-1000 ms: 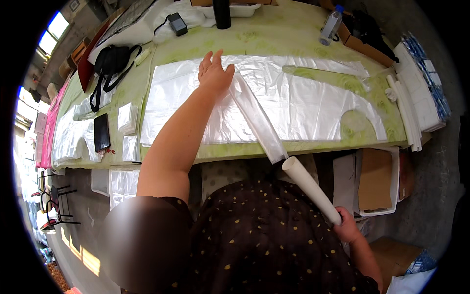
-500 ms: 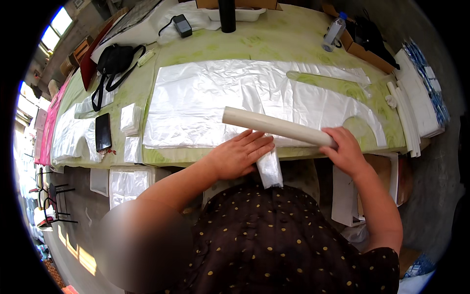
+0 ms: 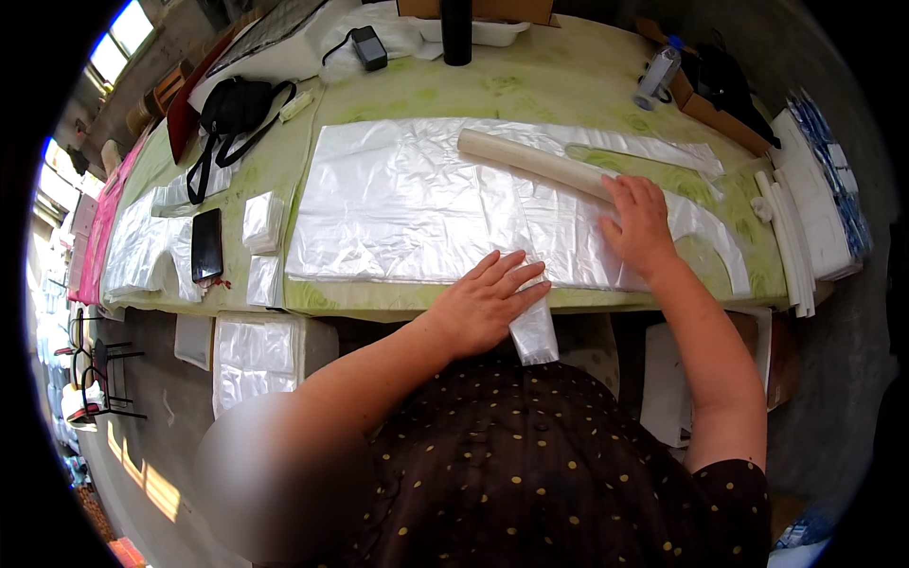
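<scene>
A thin, shiny clear plastic sheet [image 3: 379, 208] with long strips and a rounded cut-out at its right end is spread flat along the near part of the table. Across its upper middle lies a pale beige tube [image 3: 530, 164], at a slant. My right hand [image 3: 639, 225] is closed round the tube's right end. At the near edge, my left hand [image 3: 490, 301] rests flat with its fingers stretched out, on the sheet and on a narrow folded plastic strip [image 3: 536, 333]. That strip hangs over the table edge towards my body.
To the left are a black phone [image 3: 206, 246], stacked folded plastic packs [image 3: 261, 222] and a black bag [image 3: 235, 106]. A dark cylinder [image 3: 456, 33] stands at the back. A water bottle [image 3: 658, 74] and cardboard box [image 3: 724, 115] sit far right, with white rolls [image 3: 791, 246] nearer.
My right hand has carried the tube away from me, from above the near edge to the sheet's upper middle. My left hand stays flat near the edge, on the folded strip.
</scene>
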`<state>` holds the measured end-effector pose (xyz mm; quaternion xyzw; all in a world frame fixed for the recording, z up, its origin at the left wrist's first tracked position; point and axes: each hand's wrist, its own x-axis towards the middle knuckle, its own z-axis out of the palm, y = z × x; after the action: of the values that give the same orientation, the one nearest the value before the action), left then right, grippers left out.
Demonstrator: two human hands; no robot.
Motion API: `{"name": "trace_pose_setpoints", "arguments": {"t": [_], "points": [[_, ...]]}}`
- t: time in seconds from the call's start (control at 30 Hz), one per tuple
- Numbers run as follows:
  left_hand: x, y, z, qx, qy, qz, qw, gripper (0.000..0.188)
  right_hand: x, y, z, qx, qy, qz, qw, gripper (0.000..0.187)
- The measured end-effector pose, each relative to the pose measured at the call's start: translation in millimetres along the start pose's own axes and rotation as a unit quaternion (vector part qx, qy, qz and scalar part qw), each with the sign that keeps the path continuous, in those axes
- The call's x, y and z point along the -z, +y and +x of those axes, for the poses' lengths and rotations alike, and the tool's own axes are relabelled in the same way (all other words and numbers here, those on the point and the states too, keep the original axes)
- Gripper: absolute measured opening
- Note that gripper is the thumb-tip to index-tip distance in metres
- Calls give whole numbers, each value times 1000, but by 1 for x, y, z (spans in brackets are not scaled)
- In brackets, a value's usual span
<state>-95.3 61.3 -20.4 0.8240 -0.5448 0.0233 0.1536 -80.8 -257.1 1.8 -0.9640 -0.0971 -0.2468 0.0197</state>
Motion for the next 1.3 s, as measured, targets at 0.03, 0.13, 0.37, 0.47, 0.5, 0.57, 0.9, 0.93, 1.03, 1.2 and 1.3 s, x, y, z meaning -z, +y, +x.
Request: {"name": "trace_pose_setpoints", "arguments": {"t": [0.03, 0.13, 0.37, 0.47, 0.5, 0.57, 0.9, 0.93, 1.03, 1.2, 1.3], "points": [[1, 0, 0, -4, 1, -5, 1000, 64, 3, -9, -10, 39, -9, 57, 998, 59], [5, -2, 1, -15, -2, -15, 1000, 59, 21, -45, -39, 137, -49, 197, 969, 65], [-2, -7, -1, -19, -1, -36, 999, 48, 16, -94, -64, 181, -35, 236, 954, 58], [1, -4, 2, -10, 11, -54, 998, 52, 6, -103, -61, 175, 0, 295, 939, 47], [3, -2, 0, 5, 38, -51, 998, 52, 8, -106, -60, 174, 0, 308, 935, 45], [11, 3, -3, 32, 93, -42, 994, 53, 17, -111, -57, 172, 3, 331, 928, 41], [2, -2, -7, 80, 75, -50, 993, 42, 5, -107, -53, 116, -30, 330, 936, 34], [2, -3, -8, 81, 68, -67, 992, 42, 5, -105, -51, 110, -36, 337, 934, 29], [3, -6, -8, 110, 124, -131, 977, 50, 4, -106, -39, 36, -56, 394, 917, 13], [6, -3, -4, 247, 176, -243, 922, 72, -4, -108, -12, -177, -189, 426, 867, 23], [1, -6, 0, 272, 182, -244, 913, 79, 0, -109, 9, -240, -263, 394, 848, 29]]}}
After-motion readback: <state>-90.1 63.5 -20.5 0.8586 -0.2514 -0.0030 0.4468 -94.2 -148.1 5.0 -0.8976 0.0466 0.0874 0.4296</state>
